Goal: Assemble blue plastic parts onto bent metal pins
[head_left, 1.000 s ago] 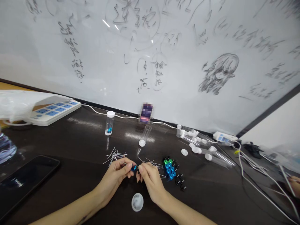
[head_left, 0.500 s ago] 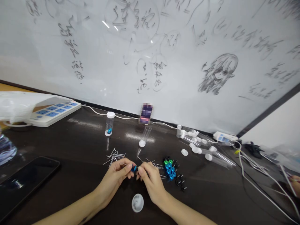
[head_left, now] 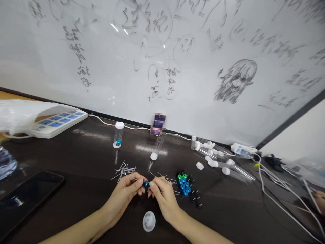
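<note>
My left hand [head_left: 130,185] is closed in a pinch on a small shiny blue round metal part [head_left: 145,184]. Close beside it, my right hand [head_left: 162,189] pinches at the part's right side; a tiny dark piece shows between the fingertips, too small to name. To the right of my right hand lie several blue and green round metal parts [head_left: 184,185] with black screws [head_left: 195,196] around them. Bent metal hex keys [head_left: 124,170] are heaped behind my left hand, and more hex keys [head_left: 166,178] lie partly hidden behind my right. A small translucent round dish [head_left: 149,221] sits between my forearms.
A capped clear tube [head_left: 118,135] with blue parts inside stands at the back, near another clear tube [head_left: 157,148]. Tubes and white caps [head_left: 200,166] lie right. A phone [head_left: 30,200], power strip [head_left: 61,121] and cables [head_left: 274,179] flank the table. Another person's hand [head_left: 319,200] shows far right.
Both hands stay at the same spot, with only slight finger movement around the blue part. The view has shifted very slightly.
</note>
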